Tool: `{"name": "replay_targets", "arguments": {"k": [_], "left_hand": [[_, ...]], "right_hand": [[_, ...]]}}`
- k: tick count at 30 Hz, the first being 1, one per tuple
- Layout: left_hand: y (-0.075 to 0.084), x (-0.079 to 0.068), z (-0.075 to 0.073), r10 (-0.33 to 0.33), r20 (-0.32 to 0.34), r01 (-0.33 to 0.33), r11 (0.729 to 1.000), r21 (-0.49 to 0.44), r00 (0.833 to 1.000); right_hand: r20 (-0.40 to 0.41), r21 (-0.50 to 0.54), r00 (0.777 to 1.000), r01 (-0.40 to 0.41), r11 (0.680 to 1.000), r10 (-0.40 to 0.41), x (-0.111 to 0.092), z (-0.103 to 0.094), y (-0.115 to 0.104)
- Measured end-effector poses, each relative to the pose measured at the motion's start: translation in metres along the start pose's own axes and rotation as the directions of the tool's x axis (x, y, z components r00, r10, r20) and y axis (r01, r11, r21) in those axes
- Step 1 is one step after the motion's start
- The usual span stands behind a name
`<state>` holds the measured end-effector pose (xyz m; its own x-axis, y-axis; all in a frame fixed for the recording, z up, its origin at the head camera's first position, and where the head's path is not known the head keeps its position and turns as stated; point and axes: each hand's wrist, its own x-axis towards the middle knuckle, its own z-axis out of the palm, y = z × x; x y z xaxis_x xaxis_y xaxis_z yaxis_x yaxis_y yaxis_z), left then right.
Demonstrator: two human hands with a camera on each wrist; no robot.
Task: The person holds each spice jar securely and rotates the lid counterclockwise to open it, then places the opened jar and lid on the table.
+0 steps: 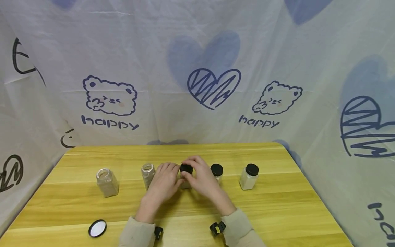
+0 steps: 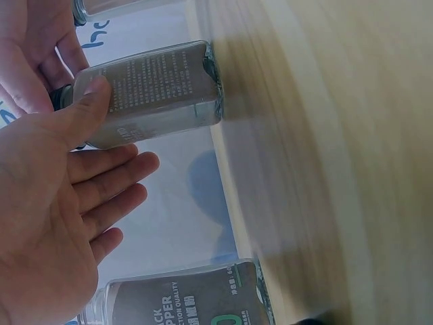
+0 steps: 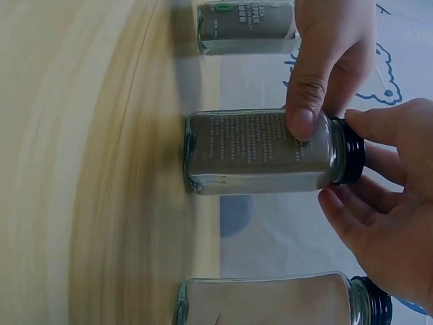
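Note:
In the head view a glass spice jar (image 1: 186, 185) of grey-brown powder stands upright on the table, topped by a black lid (image 1: 186, 168). My left hand (image 1: 165, 180) steadies its body, thumb laid across the printed label in both wrist views. Around the lid, my right hand (image 1: 202, 175) has its thumb and fingers curled. Just left of my left hand is an uncapped jar (image 1: 148, 174), partly hidden by it. A black-lidded jar (image 1: 217, 170) stands right behind my right hand, its lower part covered.
Farther left stands another uncapped jar (image 1: 108, 185) of grey powder. A loose black-rimmed lid (image 1: 97, 228) lies near the front left, pale inside up. A capped jar (image 1: 249, 177) with pale contents is at the right. A printed cloth (image 1: 160, 103) hangs behind the wooden table (image 1: 277, 216).

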<state>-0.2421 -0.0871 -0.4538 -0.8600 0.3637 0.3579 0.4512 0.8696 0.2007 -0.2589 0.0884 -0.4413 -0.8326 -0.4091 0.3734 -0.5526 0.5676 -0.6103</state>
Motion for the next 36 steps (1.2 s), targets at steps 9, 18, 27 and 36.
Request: {"name": "replay_targets", "arguments": {"k": [9,18,27,36], "left_hand": [[-0.0010,0.0000,0.0008,-0.010,0.006,0.010,1.000,-0.008,1.000],[-0.0019,0.0013,0.0026,-0.012,0.016,0.012,1.000,0.006,1.000],[-0.0005,0.0009,0.0007,-0.011,0.023,0.011,1.000,0.006,1.000],[0.0007,0.0003,-0.0005,-0.016,0.012,0.016,1.000,0.002,1.000]], "right_hand": [[0.073,0.044,0.997,0.033,0.998,-0.037,0.0012,-0.0032,0.0013],[0.017,0.102,1.000,-0.022,0.995,0.020,0.0013,-0.0020,-0.0009],[-0.034,0.060,0.998,-0.043,0.997,0.045,-0.0006,-0.0003,-0.0026],[0.040,0.053,0.999,-0.011,0.999,0.009,-0.0001,-0.0030,-0.0049]]}}
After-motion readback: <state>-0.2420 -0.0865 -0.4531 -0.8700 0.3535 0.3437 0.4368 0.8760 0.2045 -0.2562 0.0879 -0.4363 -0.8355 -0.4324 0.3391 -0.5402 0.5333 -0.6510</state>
